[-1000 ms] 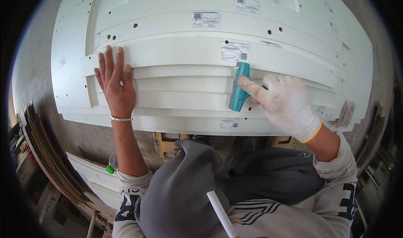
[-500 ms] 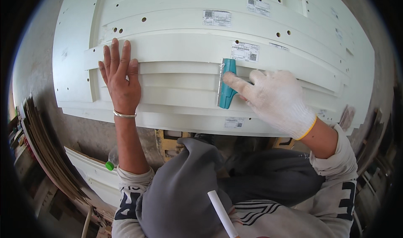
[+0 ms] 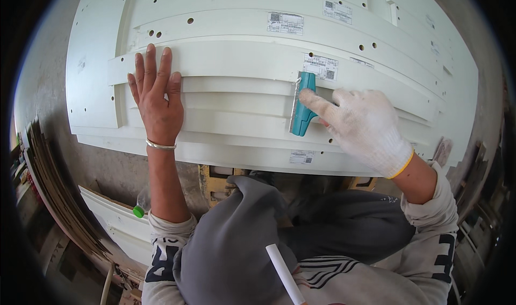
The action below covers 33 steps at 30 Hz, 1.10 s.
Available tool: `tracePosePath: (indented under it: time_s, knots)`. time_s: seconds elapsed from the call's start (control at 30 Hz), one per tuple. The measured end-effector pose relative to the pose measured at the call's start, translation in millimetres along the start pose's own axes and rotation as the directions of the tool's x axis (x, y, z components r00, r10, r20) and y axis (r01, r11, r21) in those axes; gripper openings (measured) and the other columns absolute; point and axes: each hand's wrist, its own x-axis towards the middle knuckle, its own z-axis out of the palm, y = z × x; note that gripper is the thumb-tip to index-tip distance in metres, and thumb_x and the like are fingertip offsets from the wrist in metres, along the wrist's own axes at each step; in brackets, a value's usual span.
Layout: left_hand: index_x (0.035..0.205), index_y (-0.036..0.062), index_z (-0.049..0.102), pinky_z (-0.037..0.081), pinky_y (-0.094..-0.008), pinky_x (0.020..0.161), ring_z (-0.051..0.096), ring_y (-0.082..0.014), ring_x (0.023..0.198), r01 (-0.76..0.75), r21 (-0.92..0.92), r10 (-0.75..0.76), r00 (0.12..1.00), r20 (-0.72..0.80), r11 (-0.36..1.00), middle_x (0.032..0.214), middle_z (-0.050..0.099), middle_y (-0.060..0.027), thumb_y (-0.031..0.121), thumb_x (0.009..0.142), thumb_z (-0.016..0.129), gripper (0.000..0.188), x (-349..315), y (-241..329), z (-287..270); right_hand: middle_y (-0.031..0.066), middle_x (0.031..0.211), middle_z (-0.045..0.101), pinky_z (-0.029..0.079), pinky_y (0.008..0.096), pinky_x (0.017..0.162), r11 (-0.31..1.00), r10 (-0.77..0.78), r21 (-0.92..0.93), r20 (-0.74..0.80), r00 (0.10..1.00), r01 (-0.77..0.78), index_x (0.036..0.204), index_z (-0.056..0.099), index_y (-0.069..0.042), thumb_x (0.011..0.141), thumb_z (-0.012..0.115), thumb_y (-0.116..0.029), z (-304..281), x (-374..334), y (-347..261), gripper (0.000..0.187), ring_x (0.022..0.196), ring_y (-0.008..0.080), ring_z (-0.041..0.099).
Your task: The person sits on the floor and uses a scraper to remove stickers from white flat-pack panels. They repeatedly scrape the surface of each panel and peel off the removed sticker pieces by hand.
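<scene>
My right hand (image 3: pixel 368 125), in a white knit glove, grips a teal scraper (image 3: pixel 305 103) with a straight metal blade along its left side. Its index finger is extended over the scraper's head. The blade lies across the near edge of a long white board (image 3: pixel 236 58), close to a printed label (image 3: pixel 321 67); whether it touches cannot be told. To the left, my bare left hand (image 3: pixel 158 109) rests flat on the same board, fingers stretched out, a silver bangle at the wrist. More white boards (image 3: pixel 226 119) show under and in front of it.
White boards with drilled holes and labels lie stacked beyond my hands. At lower left are a bottle with a green cap (image 3: pixel 138 212), a white panel (image 3: pixel 115 224) and a stack of thin brown boards (image 3: pixel 59 192). A white stick (image 3: pixel 285 274) juts in at the bottom.
My right hand has shifted the scraper a little to the right along the board's edge. My left hand has stayed flat on the board, and the view has shifted slightly.
</scene>
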Motion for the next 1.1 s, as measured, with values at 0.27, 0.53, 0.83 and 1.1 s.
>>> tracePosePath:
  time_s: [0.27, 0.53, 0.83, 1.1]
  knots:
    - [0.154, 0.0244, 0.057, 0.011, -0.0510, 0.131, 0.027, -0.0252, 0.161, 0.003, 0.014, -0.003, 1.000, -0.001, 1.000, 0.167, 0.044, -0.0014, 0.029, 0.110, 0.054, 0.044, 1, 2, 2, 0.0040, 0.075, 0.058, 0.052, 0.0385, 0.059, 0.999, 0.030, 0.014, -0.068, 0.997, -0.029, 0.139, 0.065, -0.027, 0.089, 0.077, -0.023, 4, 14, -7, 0.051, 0.066, 0.0223, 0.064]
    - [0.154, 0.0245, 0.057, 0.011, -0.0514, 0.131, 0.027, -0.0252, 0.161, 0.001, 0.007, -0.001, 1.000, -0.007, 1.000, 0.167, 0.044, -0.0019, 0.029, 0.110, 0.054, 0.044, 2, 4, 2, 0.0048, 0.076, 0.059, 0.052, 0.0381, 0.058, 0.999, 0.017, 0.030, -0.065, 0.998, -0.015, 0.141, 0.064, -0.028, 0.091, 0.076, -0.023, 1, 14, -7, 0.051, 0.064, 0.0227, 0.065]
    - [0.153, 0.0244, 0.058, 0.011, -0.0526, 0.131, 0.028, -0.0278, 0.160, 0.008, 0.015, -0.008, 1.000, 0.001, 1.000, 0.167, 0.044, -0.0035, 0.030, 0.110, 0.055, 0.044, 4, 6, 1, 0.0038, 0.076, 0.060, 0.053, 0.0374, 0.057, 1.000, -0.008, 0.013, -0.113, 0.994, 0.010, 0.145, 0.061, -0.027, 0.094, 0.073, -0.027, 6, 19, -2, 0.052, 0.061, 0.0214, 0.064]
    - [0.153, 0.0217, 0.058, 0.013, -0.0556, 0.130, 0.029, -0.0314, 0.160, 0.014, 0.014, -0.014, 1.000, 0.018, 1.000, 0.166, 0.044, -0.0083, 0.029, 0.109, 0.056, 0.044, 4, 7, 2, 0.0003, 0.075, 0.053, 0.051, 0.0361, 0.058, 0.946, -0.297, 0.071, -0.205, 0.933, 0.317, 0.145, 0.061, -0.035, 0.088, 0.062, -0.018, 13, 24, -38, 0.059, 0.066, 0.0200, 0.061]
